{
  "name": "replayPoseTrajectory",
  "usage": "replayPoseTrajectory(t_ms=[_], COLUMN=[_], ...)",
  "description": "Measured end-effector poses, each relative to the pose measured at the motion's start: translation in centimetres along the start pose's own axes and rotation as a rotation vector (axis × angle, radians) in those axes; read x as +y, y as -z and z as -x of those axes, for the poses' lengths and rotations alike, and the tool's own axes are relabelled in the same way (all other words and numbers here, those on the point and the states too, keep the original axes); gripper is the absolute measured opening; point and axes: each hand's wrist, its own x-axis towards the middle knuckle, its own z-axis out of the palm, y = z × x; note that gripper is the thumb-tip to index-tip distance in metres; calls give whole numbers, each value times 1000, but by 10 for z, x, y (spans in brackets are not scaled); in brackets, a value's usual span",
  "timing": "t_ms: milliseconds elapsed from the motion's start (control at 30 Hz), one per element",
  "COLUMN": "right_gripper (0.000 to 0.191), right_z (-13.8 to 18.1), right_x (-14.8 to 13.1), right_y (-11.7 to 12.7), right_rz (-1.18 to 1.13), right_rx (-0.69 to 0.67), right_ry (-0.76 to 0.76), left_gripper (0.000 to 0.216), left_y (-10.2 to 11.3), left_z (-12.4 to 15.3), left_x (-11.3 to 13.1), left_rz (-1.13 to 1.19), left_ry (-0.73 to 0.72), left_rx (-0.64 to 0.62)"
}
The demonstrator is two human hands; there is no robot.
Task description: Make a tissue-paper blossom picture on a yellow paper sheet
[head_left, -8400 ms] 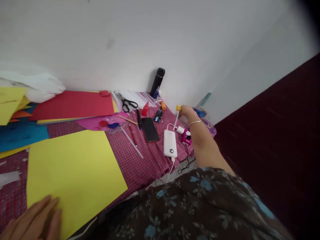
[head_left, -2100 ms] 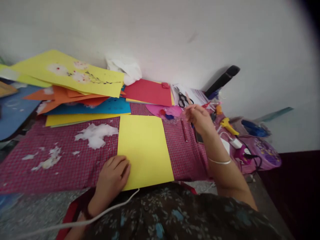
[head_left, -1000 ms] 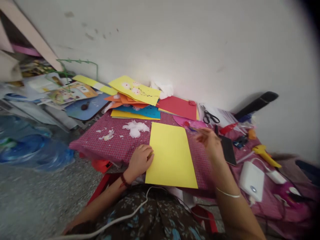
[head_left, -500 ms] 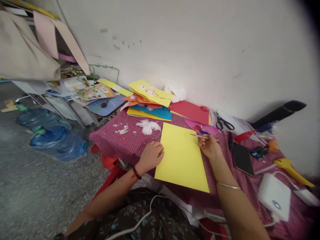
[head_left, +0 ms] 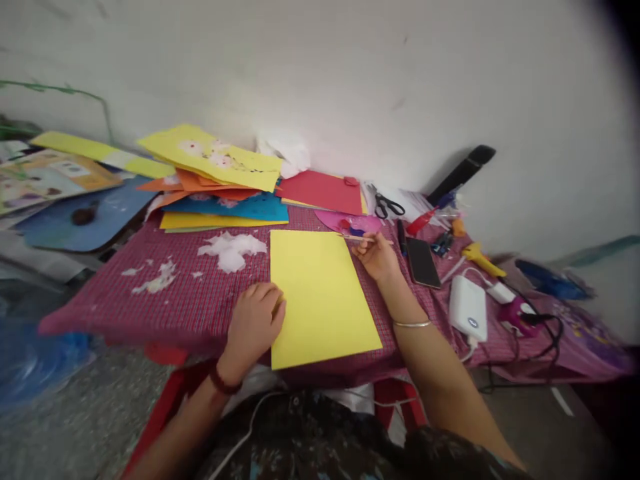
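Observation:
A plain yellow sheet of paper lies on the checked tablecloth in front of me. My left hand, fingers curled, grips its left edge. Beyond the sheet's upper right corner, my right hand pinches a thin paintbrush, held nearly level with its tip pointing left. That tip is close to a pink piece bearing red and blue blobs; whether they touch I cannot tell. White torn tissue-like scraps lie left of the sheet.
Coloured papers, the top one yellow with painted flowers, are piled at the back left. A red folder and black scissors lie behind. On the right are a phone, a white power bank and a yellow glue gun.
The view has swung right, so the table appears further left and more of its right end shows. Both hands keep about the same places beside the yellow sheet, the paintbrush still held.

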Motion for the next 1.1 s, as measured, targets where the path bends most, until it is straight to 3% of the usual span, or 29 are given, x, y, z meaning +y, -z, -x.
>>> replayPoseTrajectory(t_ms=[233, 433, 600, 767, 900, 1000, 1100], right_gripper=[31, 26, 17, 18, 29, 32, 26], right_z=[5, 12, 8, 0, 2, -1, -9], right_x=[-5, -7, -4, -5, -23, -36, -32], right_y=[11, 5, 20, 19, 2, -4, 4], right_rz=[96, 140, 193, 243, 245, 232, 150], right_rx=[85, 84, 81, 154, 303, 280, 200], right_ry=[-62, -56, -27, -20, -129, -140, -93], left_gripper=[14, 25, 45, 56, 44, 23, 24], left_y=[-2, 16, 28, 28, 51, 84, 109], left_z=[-1, -1, 16, 31, 29, 17, -4], left_x=[1, -6, -14, -21, -27, -45, -73], left_rz=[186, 202, 108, 22, 41, -41, -230], left_ry=[-31, -104, -197, -288, -323, -208, -31], left_rx=[-13, -227, -359, -308, -303, -194, -65])
